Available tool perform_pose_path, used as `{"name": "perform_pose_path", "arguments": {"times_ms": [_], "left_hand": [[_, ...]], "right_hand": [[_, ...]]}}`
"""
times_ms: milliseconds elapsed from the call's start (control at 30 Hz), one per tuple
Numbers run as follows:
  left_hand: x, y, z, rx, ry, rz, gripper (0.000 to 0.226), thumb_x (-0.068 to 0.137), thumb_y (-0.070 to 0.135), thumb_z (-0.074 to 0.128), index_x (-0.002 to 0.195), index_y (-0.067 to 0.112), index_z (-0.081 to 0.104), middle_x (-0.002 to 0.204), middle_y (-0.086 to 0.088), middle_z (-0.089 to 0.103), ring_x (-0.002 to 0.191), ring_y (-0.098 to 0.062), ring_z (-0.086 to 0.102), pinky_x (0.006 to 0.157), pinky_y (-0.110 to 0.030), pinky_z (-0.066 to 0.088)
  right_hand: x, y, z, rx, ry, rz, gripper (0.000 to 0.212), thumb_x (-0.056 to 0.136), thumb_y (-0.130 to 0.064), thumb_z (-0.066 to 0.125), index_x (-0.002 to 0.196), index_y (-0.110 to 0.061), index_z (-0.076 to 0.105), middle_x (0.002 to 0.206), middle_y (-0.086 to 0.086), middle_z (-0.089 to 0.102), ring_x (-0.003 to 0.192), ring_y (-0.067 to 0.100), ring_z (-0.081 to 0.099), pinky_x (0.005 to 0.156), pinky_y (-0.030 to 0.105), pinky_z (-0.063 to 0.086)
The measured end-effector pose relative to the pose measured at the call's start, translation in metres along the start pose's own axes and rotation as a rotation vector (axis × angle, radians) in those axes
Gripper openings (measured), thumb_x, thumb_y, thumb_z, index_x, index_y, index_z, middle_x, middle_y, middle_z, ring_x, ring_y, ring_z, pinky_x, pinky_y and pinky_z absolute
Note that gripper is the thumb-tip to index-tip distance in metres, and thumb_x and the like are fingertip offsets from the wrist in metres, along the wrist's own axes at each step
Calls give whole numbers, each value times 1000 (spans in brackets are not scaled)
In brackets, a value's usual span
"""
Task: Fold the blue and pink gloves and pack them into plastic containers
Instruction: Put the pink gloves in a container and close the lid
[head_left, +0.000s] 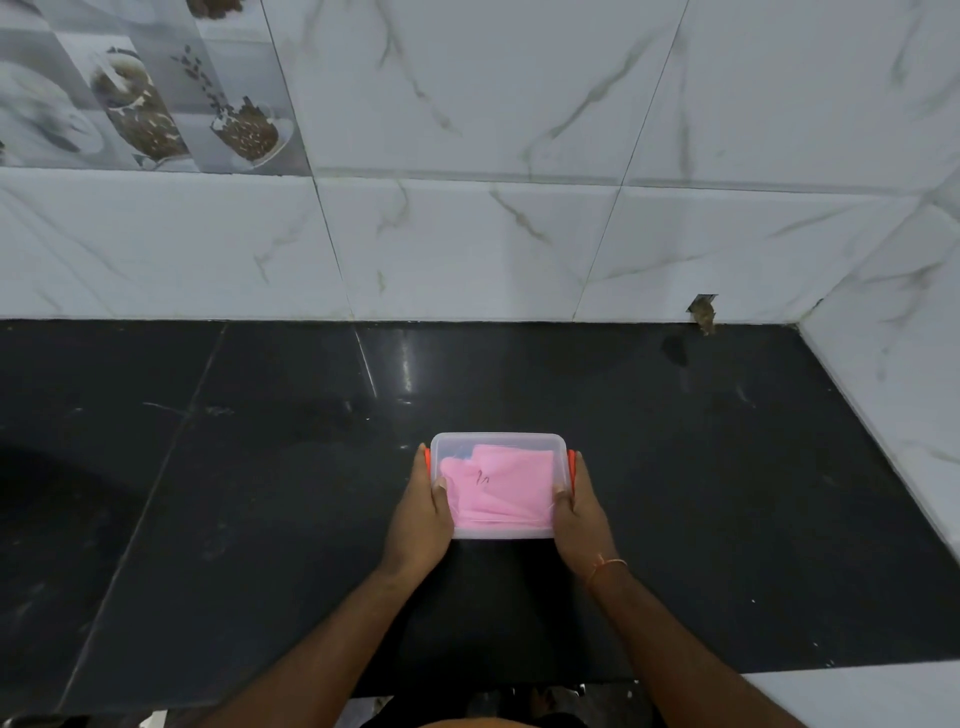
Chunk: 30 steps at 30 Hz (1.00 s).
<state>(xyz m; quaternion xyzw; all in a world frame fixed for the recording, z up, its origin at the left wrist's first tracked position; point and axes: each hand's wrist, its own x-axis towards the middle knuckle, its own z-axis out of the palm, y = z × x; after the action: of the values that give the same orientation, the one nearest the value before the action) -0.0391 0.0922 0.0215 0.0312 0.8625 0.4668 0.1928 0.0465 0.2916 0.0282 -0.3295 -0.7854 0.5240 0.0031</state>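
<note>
On the polished black stone counter (260, 467), close to its near edge and about midway across, stands a clear rectangular plastic container (497, 444) with rounded corners and its translucent lid on. Through the lid shows a folded pink glove (501, 491), flat and soft-looking, filling most of the box; a sliver of blue glove (464, 452) peeks out at its far left corner. Orange clip latches (571, 467) sit on the two short sides.

The left hand (421, 525) grips the left end, thumb lying on the lid and fingers wrapped down the side over the latch there. The right hand (582, 522) holds the right end the same way, thumb on top; a thin orange thread bracelet (605, 566) circles that wrist. Both forearms reach in from the bottom.

The counter is glossy, scuffed with pale marks and crossed by seams. Behind it rises a wall of white marble-veined tiles (467, 234), with a printed tile of coffee cups and beans (145, 88) at the upper left. A chipped hole (703, 310) breaks the tile at counter level on the right, where a side wall meets the counter.
</note>
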Motion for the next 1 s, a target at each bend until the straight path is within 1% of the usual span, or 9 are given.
{"name": "perform_pose_path", "arguments": {"times_ms": [67,100,200,333,400,500,633,833,1000], "left_hand": [[0,0,1,43,10,25,63,118,22,37,175,15,11,179,-2,29,161,-24,37,122,-24,26],[2,-2,0,66,0,34,64,117,22,38,175,14,10,180,-3,27,163,-25,34,125,-26,24],[6,-8,-9,296,-32,48,70,116,38,36,175,15,6,183,-4,13,168,-31,15,135,-48,19],[10,4,-19,620,120,307,73,108,49,28,174,18,20,182,-2,20,168,-33,16,132,-58,26],[17,15,-15,738,83,434,71,107,48,26,174,25,21,182,4,20,168,-27,16,131,-59,27],[26,21,-6,858,-42,455,70,109,54,24,175,29,16,183,7,11,170,-25,9,132,-59,25],[26,10,-6,890,-77,425,72,109,57,23,175,27,15,184,5,11,170,-26,10,131,-58,28],[23,-1,-15,900,-58,431,75,107,61,16,175,28,13,184,4,11,170,-26,9,133,-57,24],[23,1,-17,910,-59,449,76,107,62,19,175,29,14,184,3,11,170,-27,11,132,-57,22]], "right_hand": [[-2,3,1,-31,-4,-10,65,115,-23,38,170,-20,4,176,4,21,159,24,28,130,42,24],[-2,5,0,-52,-28,-11,67,114,-25,39,170,-19,2,176,4,19,160,24,26,131,43,23],[2,14,-13,-252,-87,-52,77,112,-39,44,169,-15,-1,178,4,8,164,24,13,133,47,17],[13,7,-24,-547,37,-270,75,111,-49,38,170,-20,0,178,-5,-1,165,18,0,132,54,10],[21,-2,-21,-683,36,-388,71,111,-47,33,170,-21,2,178,-6,-3,165,16,-3,131,55,9],[29,-12,-6,-875,-59,-468,71,110,-48,27,170,-21,1,178,-4,-6,165,17,-6,132,58,10],[28,-12,11,-982,-84,-517,71,108,-49,23,170,-20,4,179,-2,-3,165,21,-4,131,59,11],[24,-9,24,-977,-63,-539,71,106,-49,17,170,-21,8,179,-2,2,165,20,-1,130,59,13],[24,-10,22,-967,-60,-529,70,106,-50,17,170,-23,6,178,-5,1,164,17,-4,130,60,12]]}}
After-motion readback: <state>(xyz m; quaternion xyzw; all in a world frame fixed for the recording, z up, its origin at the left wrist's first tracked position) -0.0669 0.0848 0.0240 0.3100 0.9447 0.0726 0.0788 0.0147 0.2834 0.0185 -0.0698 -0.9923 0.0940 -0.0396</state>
